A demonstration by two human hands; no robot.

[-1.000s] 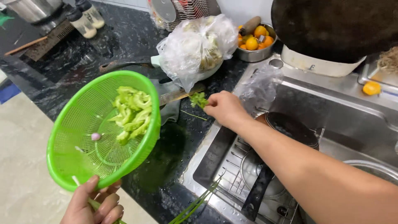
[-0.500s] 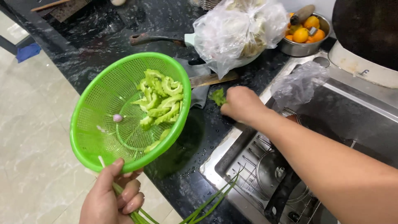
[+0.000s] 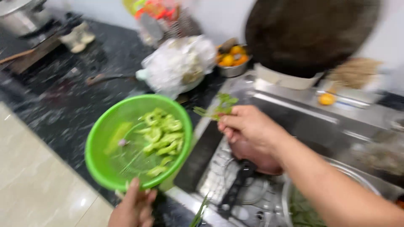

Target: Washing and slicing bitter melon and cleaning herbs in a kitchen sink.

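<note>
Over the sink's point(image 3: 294, 105) left edge, right hand point(image 3: 248, 126) pinches a herb sprig point(image 3: 219, 107); left hand point(image 3: 132, 208) grips the colander's point(image 3: 105, 138) rim.

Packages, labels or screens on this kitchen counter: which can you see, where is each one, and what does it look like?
Plastic bag: on the dark counter behind the green colander, bulging and rounded, white and partly see-through, holding something pale.
Colourful package: at the back by the wall, blurred red, yellow and green; its kind cannot be told.
Labels, signs or screens: none that can be made out.
</note>
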